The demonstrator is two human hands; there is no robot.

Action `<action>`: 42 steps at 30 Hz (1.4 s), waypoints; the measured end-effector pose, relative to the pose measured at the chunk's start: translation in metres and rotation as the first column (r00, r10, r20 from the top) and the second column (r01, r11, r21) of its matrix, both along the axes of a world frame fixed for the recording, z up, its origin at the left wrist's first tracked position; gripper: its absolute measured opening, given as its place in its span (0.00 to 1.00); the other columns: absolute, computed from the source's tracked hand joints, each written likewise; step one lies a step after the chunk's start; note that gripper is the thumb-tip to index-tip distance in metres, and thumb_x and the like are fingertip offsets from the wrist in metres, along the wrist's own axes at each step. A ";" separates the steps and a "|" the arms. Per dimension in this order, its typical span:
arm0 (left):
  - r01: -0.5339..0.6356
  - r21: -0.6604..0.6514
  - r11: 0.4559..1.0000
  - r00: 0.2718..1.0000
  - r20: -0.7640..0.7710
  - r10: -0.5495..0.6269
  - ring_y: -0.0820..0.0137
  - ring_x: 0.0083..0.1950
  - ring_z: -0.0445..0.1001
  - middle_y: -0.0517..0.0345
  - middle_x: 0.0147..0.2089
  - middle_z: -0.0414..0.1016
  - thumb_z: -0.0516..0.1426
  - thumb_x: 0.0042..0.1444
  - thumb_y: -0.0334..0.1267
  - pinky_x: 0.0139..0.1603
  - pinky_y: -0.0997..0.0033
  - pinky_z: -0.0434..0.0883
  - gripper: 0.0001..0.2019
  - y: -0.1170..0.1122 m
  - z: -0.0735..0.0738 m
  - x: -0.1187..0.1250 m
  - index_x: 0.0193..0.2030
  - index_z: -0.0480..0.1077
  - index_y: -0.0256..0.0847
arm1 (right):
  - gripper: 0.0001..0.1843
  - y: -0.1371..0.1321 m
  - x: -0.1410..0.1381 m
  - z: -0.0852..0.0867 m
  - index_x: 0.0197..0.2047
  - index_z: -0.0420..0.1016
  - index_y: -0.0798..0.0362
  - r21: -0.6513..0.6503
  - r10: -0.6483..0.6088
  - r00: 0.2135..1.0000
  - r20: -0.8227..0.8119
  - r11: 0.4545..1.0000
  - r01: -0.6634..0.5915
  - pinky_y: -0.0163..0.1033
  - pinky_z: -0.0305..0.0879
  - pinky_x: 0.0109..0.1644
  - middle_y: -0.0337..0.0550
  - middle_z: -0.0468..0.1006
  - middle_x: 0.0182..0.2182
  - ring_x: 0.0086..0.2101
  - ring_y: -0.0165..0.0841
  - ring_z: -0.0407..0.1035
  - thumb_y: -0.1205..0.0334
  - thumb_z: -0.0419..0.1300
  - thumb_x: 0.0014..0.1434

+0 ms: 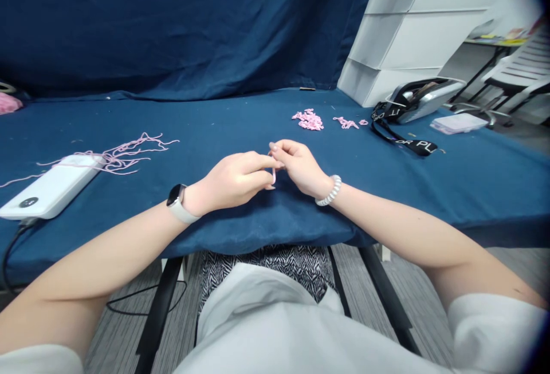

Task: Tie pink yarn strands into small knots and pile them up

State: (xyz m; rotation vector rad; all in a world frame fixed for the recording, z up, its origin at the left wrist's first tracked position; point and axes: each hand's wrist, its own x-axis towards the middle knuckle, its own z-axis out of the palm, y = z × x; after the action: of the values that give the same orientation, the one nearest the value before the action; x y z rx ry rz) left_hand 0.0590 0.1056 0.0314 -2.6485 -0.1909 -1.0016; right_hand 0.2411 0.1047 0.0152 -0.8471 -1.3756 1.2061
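Observation:
Over the front of the blue cloth, my left hand (243, 178) and my right hand (299, 166) meet fingertip to fingertip. A short pink cord (274, 175) runs between them, pinched in the fingers of both; part of it is hidden behind the fingers. My left wrist wears a watch, my right a coiled band. Beyond my right hand lies a pile of small knotted pink cord pieces (310, 120), with a smaller group (346, 123) to its right. Loose pink cords (124, 155) spread out to the left, some across a white power bank.
The white power bank (55, 185) has a black cable running off the left table edge. At the right are an open bag (429, 96), a black lettered strap (415, 146) and a flat clear box (459, 122). White boxes (387, 47) stand behind.

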 end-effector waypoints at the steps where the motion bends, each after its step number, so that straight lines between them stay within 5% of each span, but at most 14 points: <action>1: 0.050 -0.027 0.998 0.999 0.011 -0.050 0.69 0.38 0.77 0.48 0.46 0.80 0.56 0.60 0.31 0.40 0.70 0.73 0.04 0.000 -0.001 0.000 0.35 0.72 0.38 | 0.27 -0.002 -0.002 0.000 0.24 0.67 0.54 -0.027 0.038 0.999 -0.007 0.999 -0.038 0.34 0.56 0.28 0.33 0.66 0.19 0.22 0.24 0.58 0.37 0.67 0.46; 7: 0.174 -0.179 0.968 0.978 0.149 -0.149 0.69 0.44 0.80 0.51 0.42 0.82 0.57 0.59 0.29 0.47 0.70 0.76 0.04 0.000 -0.008 0.001 0.40 0.72 0.40 | 0.27 -0.006 -0.006 0.001 0.22 0.63 0.54 -0.193 0.175 0.979 -0.108 0.962 -0.193 0.33 0.49 0.27 0.30 0.63 0.16 0.20 0.21 0.53 0.41 0.70 0.42; 14: 0.017 -0.164 0.986 0.959 0.281 0.030 0.68 0.42 0.79 0.53 0.40 0.82 0.59 0.57 0.27 0.47 0.67 0.75 0.08 0.002 -0.010 0.004 0.42 0.76 0.39 | 0.24 -0.004 -0.007 -0.006 0.25 0.65 0.55 -0.252 0.120 0.990 -0.075 0.958 -0.135 0.34 0.55 0.31 0.32 0.66 0.20 0.22 0.23 0.59 0.47 0.71 0.42; 16: 0.000 -0.257 0.966 0.937 0.337 0.089 0.69 0.42 0.79 0.54 0.39 0.82 0.58 0.57 0.26 0.47 0.68 0.75 0.08 0.001 -0.010 0.004 0.39 0.77 0.39 | 0.22 -0.003 -0.008 -0.008 0.25 0.66 0.55 -0.251 0.107 0.992 -0.070 0.960 -0.122 0.35 0.57 0.32 0.33 0.66 0.20 0.23 0.24 0.60 0.48 0.71 0.43; 18: 0.012 -0.465 0.885 0.902 0.388 0.191 0.69 0.41 0.79 0.53 0.38 0.82 0.59 0.57 0.28 0.47 0.68 0.75 0.06 0.000 -0.011 0.006 0.38 0.78 0.39 | 0.21 -0.004 -0.008 -0.008 0.26 0.66 0.55 -0.261 0.102 0.991 -0.090 0.958 -0.122 0.35 0.58 0.32 0.32 0.66 0.20 0.23 0.24 0.60 0.48 0.70 0.44; 21: 0.160 -0.785 0.598 0.842 0.425 0.333 0.67 0.42 0.80 0.50 0.40 0.82 0.63 0.55 0.35 0.47 0.68 0.75 0.05 -0.002 -0.010 0.009 0.38 0.79 0.37 | 0.20 -0.004 -0.009 -0.007 0.26 0.66 0.55 -0.271 0.080 0.989 -0.127 0.956 -0.113 0.35 0.58 0.32 0.32 0.66 0.20 0.23 0.24 0.60 0.48 0.68 0.46; 23: 0.299 -0.862 0.408 0.811 0.455 0.367 0.67 0.42 0.80 0.50 0.41 0.82 0.66 0.51 0.38 0.49 0.68 0.76 0.08 -0.001 -0.011 0.011 0.37 0.79 0.37 | 0.20 -0.005 -0.010 -0.006 0.26 0.66 0.55 -0.273 0.062 0.986 -0.156 0.956 -0.104 0.35 0.58 0.32 0.32 0.65 0.20 0.23 0.23 0.60 0.49 0.68 0.46; 25: 0.397 -0.864 0.311 0.783 0.495 0.377 0.69 0.41 0.80 0.52 0.40 0.82 0.68 0.48 0.38 0.49 0.69 0.76 0.09 0.000 -0.011 0.012 0.35 0.79 0.37 | 0.20 -0.005 -0.012 -0.006 0.25 0.66 0.55 -0.282 0.054 0.983 -0.177 0.954 -0.104 0.34 0.58 0.31 0.31 0.65 0.19 0.22 0.23 0.60 0.51 0.69 0.45; 27: 0.442 -0.847 0.297 0.751 0.530 0.394 0.71 0.39 0.80 0.54 0.37 0.82 0.70 0.46 0.37 0.47 0.71 0.76 0.09 0.002 -0.012 0.012 0.33 0.79 0.38 | 0.21 -0.006 -0.014 -0.005 0.24 0.65 0.55 -0.297 0.058 0.981 -0.184 0.948 -0.112 0.34 0.58 0.31 0.31 0.64 0.18 0.22 0.23 0.60 0.51 0.70 0.44; 34: 0.384 -0.817 0.431 0.639 0.572 0.515 0.71 0.38 0.79 0.55 0.36 0.82 0.70 0.44 0.39 0.40 0.75 0.74 0.09 0.007 -0.010 0.010 0.31 0.80 0.39 | 0.21 -0.012 -0.021 -0.003 0.25 0.66 0.55 -0.364 0.118 0.957 -0.266 0.907 -0.213 0.35 0.64 0.32 0.32 0.65 0.19 0.22 0.23 0.61 0.52 0.72 0.43; 38: 0.396 -0.842 0.366 0.662 0.538 0.522 0.69 0.39 0.79 0.51 0.42 0.82 0.69 0.47 0.42 0.30 0.78 0.71 0.12 0.008 -0.009 0.010 0.38 0.81 0.40 | 0.19 -0.013 -0.021 -0.003 0.26 0.67 0.56 -0.370 0.097 0.936 -0.340 0.901 -0.227 0.34 0.63 0.31 0.33 0.66 0.20 0.23 0.23 0.61 0.54 0.72 0.44; 42: 0.481 -0.841 0.246 0.677 0.535 0.506 0.71 0.39 0.78 0.51 0.43 0.81 0.70 0.44 0.41 0.29 0.79 0.70 0.13 0.007 -0.010 0.012 0.37 0.81 0.40 | 0.19 -0.011 -0.020 -0.003 0.26 0.67 0.56 -0.361 0.053 0.924 -0.379 0.911 -0.200 0.34 0.63 0.31 0.33 0.66 0.19 0.23 0.23 0.60 0.54 0.72 0.44</action>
State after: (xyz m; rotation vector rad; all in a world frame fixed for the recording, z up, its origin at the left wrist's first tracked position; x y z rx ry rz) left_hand 0.0711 0.1126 0.0218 -2.7556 -1.5650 -2.6940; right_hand 0.2210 0.0938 0.0124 -0.7624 -0.9092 1.6873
